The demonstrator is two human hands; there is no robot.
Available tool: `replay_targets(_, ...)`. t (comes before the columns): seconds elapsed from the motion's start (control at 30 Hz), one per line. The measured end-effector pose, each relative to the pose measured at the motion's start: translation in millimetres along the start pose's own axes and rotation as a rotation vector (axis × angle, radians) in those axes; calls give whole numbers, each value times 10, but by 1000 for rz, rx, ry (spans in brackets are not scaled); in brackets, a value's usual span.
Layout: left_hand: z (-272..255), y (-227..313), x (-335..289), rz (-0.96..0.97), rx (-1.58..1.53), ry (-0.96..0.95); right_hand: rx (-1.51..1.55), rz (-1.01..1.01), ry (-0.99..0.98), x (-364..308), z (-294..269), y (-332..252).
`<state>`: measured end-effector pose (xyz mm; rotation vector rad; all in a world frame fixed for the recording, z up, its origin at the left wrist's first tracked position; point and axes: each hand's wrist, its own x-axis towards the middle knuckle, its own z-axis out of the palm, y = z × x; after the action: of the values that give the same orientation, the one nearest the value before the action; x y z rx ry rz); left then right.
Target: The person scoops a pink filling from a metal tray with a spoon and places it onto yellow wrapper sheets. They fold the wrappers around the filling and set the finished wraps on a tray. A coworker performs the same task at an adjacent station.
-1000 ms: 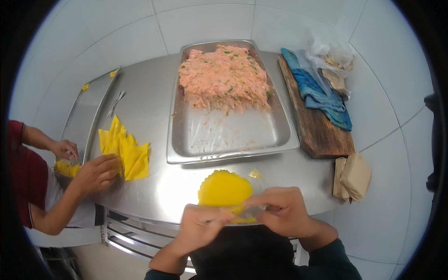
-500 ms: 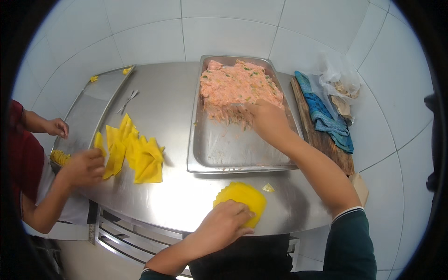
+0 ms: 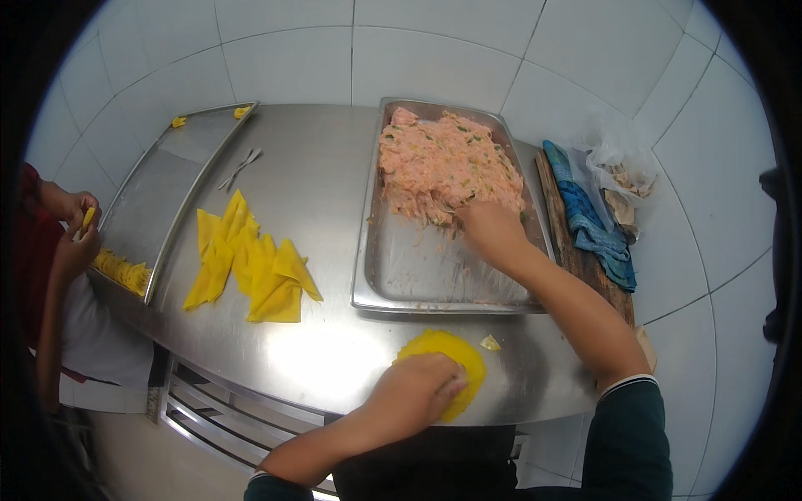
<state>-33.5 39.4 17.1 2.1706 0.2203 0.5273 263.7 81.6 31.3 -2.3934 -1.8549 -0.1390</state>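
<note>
My left hand [image 3: 418, 388] rests on a stack of yellow dough wrappers [image 3: 455, 351] at the table's front edge, its fingers drawn together at the top sheets. Out over the deep metal pan [image 3: 401, 284], my right hand [image 3: 493, 230] is closed round a metal utensil [image 3: 449, 209], whose tip meets the near edge of the pink minced filling [image 3: 447, 154]. Green bits fleck the filling, which covers the far half of the pan. The utensil's kind is mostly hidden by my hand. A small wrapper scrap [image 3: 490, 342] lies right of the stack.
Loose filled-over wrappers [image 3: 280, 284] lie left of the pan, near metal cutlery [image 3: 240, 169]. A co-worker's hands [image 3: 75, 230] pinch a yellow piece beside a shallow tray [image 3: 159, 196] holding folded dumplings [image 3: 123, 270]. A wooden board [image 3: 589, 263], blue cloth [image 3: 589, 213] and plastic bag [image 3: 618, 159] sit right.
My right hand has drawn slightly back toward me along the filling's edge. My left fingers have curled inward on the stack. The co-worker's hand has moved from the loose wrappers to their other hand.
</note>
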Motion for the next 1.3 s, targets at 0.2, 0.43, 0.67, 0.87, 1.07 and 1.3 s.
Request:
replay_targets(0.2,-325,-226,-137,-573,-867,431,256,30,-9,-211,-26,140)
replay_targets(0.43,-522,-153,-199,-434,-1858,411,1297,459,-433,-627,-543,-79)
replay_targets(0.67,-185,177,-53,-368,-1646,461,772,-284,317,-1679,-689,-822)
replay_targets(0.87,-21,352,-55,-465,-1554,459,411,-380,484,-2056,-312,-856)
replay_targets(1.07,-14,274,-33,-491,-1539,630,550,-210,440,-2385,-267,-753)
replay_targets(1.3,182,368,-12,-612,-1586,336,493,-440,490,-2397,-288,-836)
